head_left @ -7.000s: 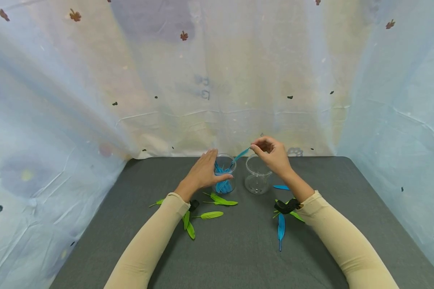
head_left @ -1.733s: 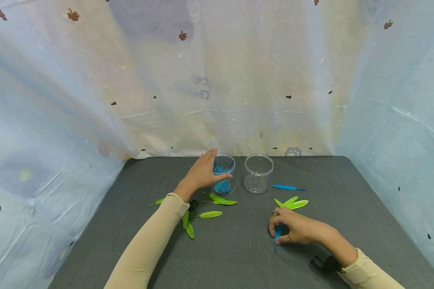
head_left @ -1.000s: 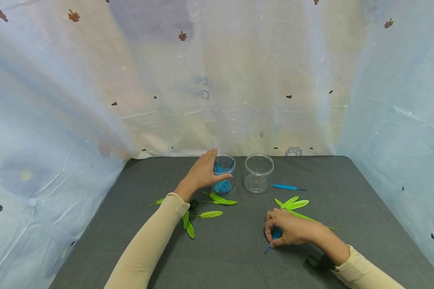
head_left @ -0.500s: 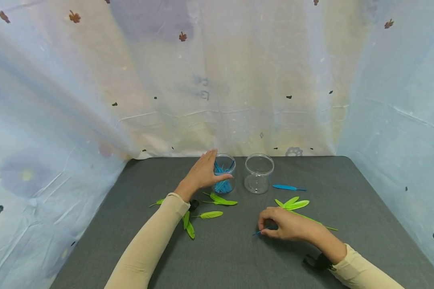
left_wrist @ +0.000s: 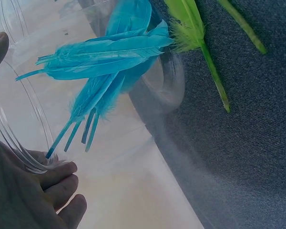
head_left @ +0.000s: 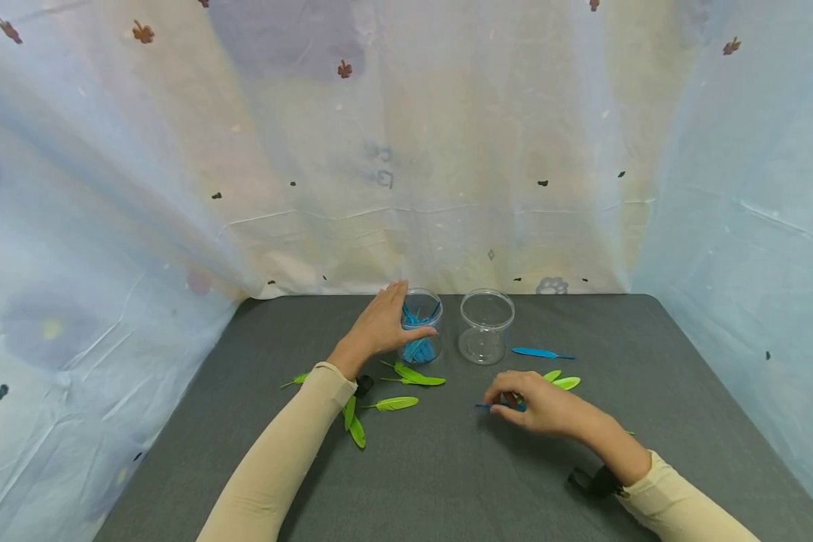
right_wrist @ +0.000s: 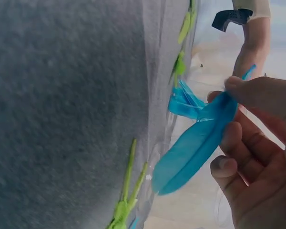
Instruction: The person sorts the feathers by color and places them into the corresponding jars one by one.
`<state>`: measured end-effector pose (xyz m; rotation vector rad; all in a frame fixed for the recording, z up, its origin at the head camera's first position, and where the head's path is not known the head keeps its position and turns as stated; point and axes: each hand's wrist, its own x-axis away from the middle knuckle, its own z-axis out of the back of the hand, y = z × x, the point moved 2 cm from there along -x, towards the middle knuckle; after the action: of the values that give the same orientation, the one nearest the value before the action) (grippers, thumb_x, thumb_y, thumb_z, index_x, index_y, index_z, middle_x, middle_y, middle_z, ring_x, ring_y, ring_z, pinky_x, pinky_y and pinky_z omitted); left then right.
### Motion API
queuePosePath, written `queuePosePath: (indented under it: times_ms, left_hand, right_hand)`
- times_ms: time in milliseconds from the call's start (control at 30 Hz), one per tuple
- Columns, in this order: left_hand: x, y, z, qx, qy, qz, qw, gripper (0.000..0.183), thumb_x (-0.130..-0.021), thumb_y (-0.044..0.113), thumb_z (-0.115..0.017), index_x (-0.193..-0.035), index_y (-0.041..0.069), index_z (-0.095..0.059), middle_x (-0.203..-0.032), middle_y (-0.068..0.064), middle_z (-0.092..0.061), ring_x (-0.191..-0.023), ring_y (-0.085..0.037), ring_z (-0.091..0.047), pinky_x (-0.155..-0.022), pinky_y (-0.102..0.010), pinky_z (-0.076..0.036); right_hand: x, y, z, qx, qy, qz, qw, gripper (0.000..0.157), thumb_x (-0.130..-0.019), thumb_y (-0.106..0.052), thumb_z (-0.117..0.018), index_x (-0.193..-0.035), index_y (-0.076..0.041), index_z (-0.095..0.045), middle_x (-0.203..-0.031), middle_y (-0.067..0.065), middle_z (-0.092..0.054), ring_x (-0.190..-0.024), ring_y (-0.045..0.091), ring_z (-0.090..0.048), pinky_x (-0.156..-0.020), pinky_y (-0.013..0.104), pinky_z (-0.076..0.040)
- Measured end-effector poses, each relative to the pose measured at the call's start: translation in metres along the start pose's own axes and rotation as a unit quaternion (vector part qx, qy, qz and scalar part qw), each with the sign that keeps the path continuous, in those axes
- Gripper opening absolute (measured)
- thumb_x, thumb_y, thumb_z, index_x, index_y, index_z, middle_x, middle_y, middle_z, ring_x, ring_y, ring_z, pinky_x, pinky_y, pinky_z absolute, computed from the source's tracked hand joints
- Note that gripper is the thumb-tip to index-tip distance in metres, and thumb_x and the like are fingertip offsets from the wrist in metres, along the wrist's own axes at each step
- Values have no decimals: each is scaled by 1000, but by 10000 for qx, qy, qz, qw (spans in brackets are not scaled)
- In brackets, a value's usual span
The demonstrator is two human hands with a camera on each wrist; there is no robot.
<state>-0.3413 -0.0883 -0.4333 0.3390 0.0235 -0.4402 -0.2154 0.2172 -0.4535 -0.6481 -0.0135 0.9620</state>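
My left hand [head_left: 377,324] holds the left clear jar [head_left: 440,331], thumb across its near side and fingers at the far side. Several blue feathers [left_wrist: 100,62] stand inside that jar, quills up. My right hand [head_left: 542,403] pinches a loose blue feather [right_wrist: 195,152] near its quill, between thumb and fingers. In the head view only the quill and a bit of the vane show beside the fingertips. The feather is held over the cloth, near the green feathers [head_left: 567,383] on the right, which the hand partly hides.
A second clear jar [head_left: 512,325] stands just right of the first. Another blue feather [head_left: 542,352] lies beside it. Several green feathers [head_left: 396,403] are scattered at left on the grey tablecloth [head_left: 413,482]. A patterned curtain [head_left: 447,150] hangs behind.
My right hand moved from the jars to the blue feather at front right, picked it up, and has shifted left, then slightly up toward the jars. The left hand stays at its jar.
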Motion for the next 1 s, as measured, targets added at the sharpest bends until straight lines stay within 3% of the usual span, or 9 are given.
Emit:
queuePosePath:
  times_ms: [433,700,1000]
  left_hand:
    - [0,1,0,41,17,4,10000,122,-93,78,-66,-173,4,-9,-179,-18,-14,-167,-32,-11,-135,-47,-10]
    - [1,1,0,25,-25,36,10000,123,-93,78,-65,-173,6,-6,-179,-17,-12,-167,-31,-10,-135,-46,-9]
    - [0,1,0,7,-64,50,10000,123,-93,79,-64,-173,6,-6,-180,-16,-11,-167,-30,-10,-135,-46,-8]
  right_hand:
    - [-5,3,19,-3,1057,90,9944,28,-94,0,-82,-103,-26,-75,-87,-18,-60,-69,6,-52,-58,27,-48]
    - [-11,7,31,57,1601,31,9871,29,-94,2,-81,-114,-18,-73,-96,-10,-69,-69,3,-51,-58,32,-50]
    - [-23,12,46,-16,2169,-287,9758,20,-99,-1,-77,-110,-18,-73,-93,-8,-71,-71,6,-58,-64,26,-51]
